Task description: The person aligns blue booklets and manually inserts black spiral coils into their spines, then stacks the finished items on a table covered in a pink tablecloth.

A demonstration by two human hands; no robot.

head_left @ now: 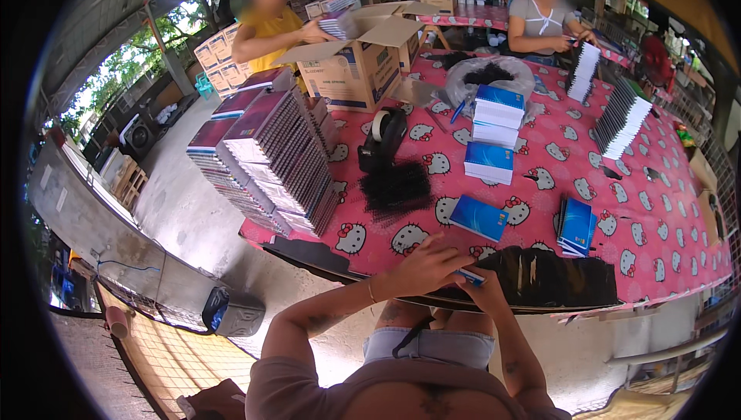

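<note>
Fingers of both hands are pinched around a small blue box (469, 275) at the near edge of the table (664, 235): the left hand (421, 265) curls over it from above with its fingertips pressed down on the top, while the right hand (477, 287) grips it from below, mostly hidden under the left. Just beside the hands to the right lies a heap of black plastic sleeves (556, 275), touching the table's front rim. A little farther in, a flat blue box (478, 217) rests alone on the pink cartoon-cat tablecloth, with a short pile of blue boxes (576, 226) to its right and a black bristly bundle (396, 188) to its left. At the left corner stands a tall slanted stack of packed boxes (266, 161). Beyond the bundle sits a tape dispenser (383, 138), and near the middle a tower of blue-and-white boxes (494, 128) rises. Farther back an open cardboard carton (363, 57) stands, with a person in a yellow top (266, 30) reaching into it, and another seated person in a grey top (540, 22) handles a black-and-white stack (583, 71) at the far side.
</note>
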